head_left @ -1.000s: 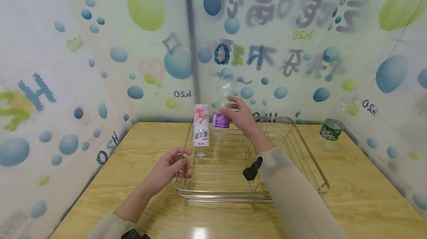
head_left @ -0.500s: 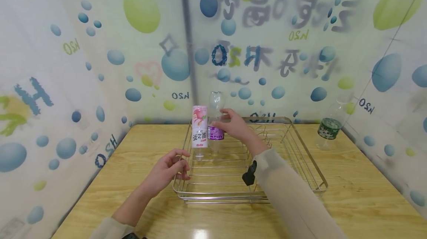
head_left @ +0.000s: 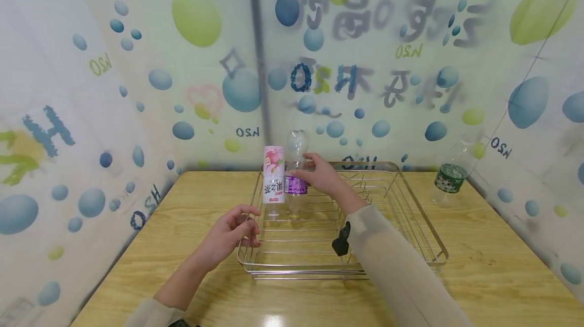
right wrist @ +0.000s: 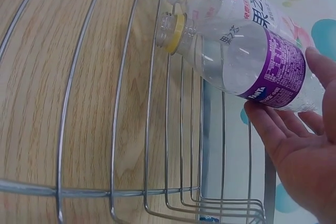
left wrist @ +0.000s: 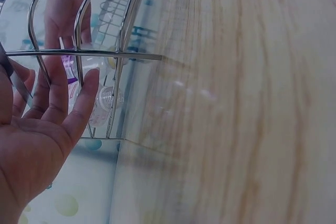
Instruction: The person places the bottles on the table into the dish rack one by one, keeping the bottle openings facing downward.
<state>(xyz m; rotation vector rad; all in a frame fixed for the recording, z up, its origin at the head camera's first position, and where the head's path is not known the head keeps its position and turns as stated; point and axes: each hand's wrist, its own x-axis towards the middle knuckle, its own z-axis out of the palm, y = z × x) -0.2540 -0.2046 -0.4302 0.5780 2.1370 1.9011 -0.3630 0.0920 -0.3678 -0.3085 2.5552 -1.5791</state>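
Observation:
My right hand (head_left: 321, 176) pinches a clear Fanta bottle (head_left: 296, 185) with a purple label, between thumb and fingers. The bottle is upside down, its neck with a yellow ring (right wrist: 177, 33) pointing down at the rack wires. Beside it a peach tea bottle (head_left: 274, 175) with a pink and white label also stands neck down. Both are at the back left of the wire dish rack (head_left: 310, 267). My left hand (head_left: 230, 233) is at the rack's left side, its fingers relaxed and reaching along the wires, as the left wrist view shows.
A clear bottle with a green label (head_left: 450, 179) stands upside down on the wooden table (head_left: 493, 256), right of the rack. Upright wire loops (head_left: 362, 190) rise inside the rack. A curtain (head_left: 388, 63) printed with bubbles hangs right behind the table.
My right hand has lowered the Fanta bottle and brought it slightly left, down into the rack alongside the peach tea bottle. My left hand has stayed at the rack's side.

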